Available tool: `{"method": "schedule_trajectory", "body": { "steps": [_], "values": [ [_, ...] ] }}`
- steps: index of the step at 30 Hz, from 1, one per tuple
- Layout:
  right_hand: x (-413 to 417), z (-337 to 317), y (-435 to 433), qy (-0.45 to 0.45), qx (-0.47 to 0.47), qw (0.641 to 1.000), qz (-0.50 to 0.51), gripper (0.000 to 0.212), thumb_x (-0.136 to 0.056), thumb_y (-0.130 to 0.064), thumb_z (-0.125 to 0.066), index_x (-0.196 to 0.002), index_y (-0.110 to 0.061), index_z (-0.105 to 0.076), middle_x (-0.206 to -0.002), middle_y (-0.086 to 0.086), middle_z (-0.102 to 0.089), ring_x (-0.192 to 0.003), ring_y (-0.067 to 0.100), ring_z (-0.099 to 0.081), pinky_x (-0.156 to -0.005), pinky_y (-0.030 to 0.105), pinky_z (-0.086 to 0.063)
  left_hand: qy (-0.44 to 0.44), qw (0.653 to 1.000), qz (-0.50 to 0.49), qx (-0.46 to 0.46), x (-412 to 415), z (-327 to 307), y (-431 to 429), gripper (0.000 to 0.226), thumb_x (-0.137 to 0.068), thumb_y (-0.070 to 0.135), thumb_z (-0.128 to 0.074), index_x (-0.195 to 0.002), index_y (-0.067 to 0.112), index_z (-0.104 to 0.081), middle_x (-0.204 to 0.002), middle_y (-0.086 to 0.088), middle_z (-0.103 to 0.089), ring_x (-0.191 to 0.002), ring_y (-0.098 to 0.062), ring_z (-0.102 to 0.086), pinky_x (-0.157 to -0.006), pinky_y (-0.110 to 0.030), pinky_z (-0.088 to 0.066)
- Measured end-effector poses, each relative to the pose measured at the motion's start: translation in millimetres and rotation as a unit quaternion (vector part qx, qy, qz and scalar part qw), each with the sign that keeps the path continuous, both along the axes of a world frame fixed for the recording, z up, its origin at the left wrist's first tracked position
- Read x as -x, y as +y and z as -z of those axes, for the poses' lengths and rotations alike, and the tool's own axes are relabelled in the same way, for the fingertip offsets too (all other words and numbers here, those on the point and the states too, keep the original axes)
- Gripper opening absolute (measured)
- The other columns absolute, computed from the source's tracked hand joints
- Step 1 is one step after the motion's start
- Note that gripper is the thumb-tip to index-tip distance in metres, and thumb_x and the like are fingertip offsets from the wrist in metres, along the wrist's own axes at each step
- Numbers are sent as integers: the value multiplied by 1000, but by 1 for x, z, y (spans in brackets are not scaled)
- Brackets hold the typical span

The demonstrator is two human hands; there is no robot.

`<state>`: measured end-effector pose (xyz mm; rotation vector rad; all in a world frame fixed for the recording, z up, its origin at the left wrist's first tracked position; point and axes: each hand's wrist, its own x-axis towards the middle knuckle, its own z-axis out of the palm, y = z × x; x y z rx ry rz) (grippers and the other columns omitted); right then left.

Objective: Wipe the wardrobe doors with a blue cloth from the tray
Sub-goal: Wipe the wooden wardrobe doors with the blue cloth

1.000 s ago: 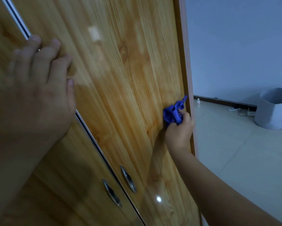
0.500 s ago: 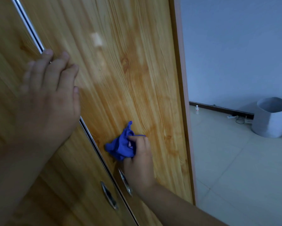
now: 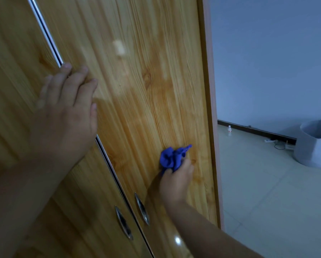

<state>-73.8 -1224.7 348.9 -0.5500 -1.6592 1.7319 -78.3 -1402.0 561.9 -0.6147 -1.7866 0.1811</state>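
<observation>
Right hand: fingers clenched around the bunched blue cloth, pressed against the right wardrobe door.
Left hand: fingers straight, flat across the door seam.
Handling: cloth looked soft and light, best held bunched.

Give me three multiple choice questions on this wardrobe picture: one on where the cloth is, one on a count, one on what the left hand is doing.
1. Where is the blue cloth?
A. pressed on the right door
B. on the floor
C. in the grey bin

2. How many metal handles show on the doors?
A. one
B. two
C. four

3. How is the left hand?
A. gripping a handle
B. flat on the wood, fingers straight
C. holding the cloth

Answers:
1 A: the right hand holds it bunched against the wood.
2 B: one sits on each side of the door gap.
3 B: it lies open and holds nothing.
</observation>
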Motion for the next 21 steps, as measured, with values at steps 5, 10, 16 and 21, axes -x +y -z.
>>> {"method": "schedule_trajectory", "body": {
  "steps": [5,10,16,21],
  "values": [
    [-28,-4,-40,12,-1,993,-120,48,-84,7,-50,-104,-36,-48,-108,-20,-45,-98,3,-55,-80,21,-54,-12,1000,-15,-4,-3,0,1,45,-101,15,-56,-144,4,-52,-158,-16,-44,-153,-39,-31,-125,-59,-26],
    [-34,-15,-27,14,61,985,-160,34,-86,6,-50,-99,-25,-56,-103,-2,-59,-86,10,-59,-70,21,-51,-47,998,-28,-1,-12,-4,2,45,-101,15,-57,-145,4,-52,-158,-17,-43,-154,-38,-30,-127,-58,-24],
    [-45,-39,-13,40,21,982,-183,22,-91,-1,-53,-98,-22,-60,-98,5,-64,-84,16,-61,-68,24,-49,-142,989,-27,-18,-38,-3,8,59,-97,23,-61,-152,9,-46,-166,-10,-34,-160,-31,-18,-125,-55,-30],
    [-71,-46,-7,42,-11,968,-245,17,-91,-4,-60,-103,-15,-66,-94,8,-72,-80,15,-65,-70,31,-54,-207,977,23,-49,-85,38,-9,54,-99,26,-61,-149,9,-53,-159,-13,-45,-155,-34,-32,-124,-50,-34]
  ]
}}
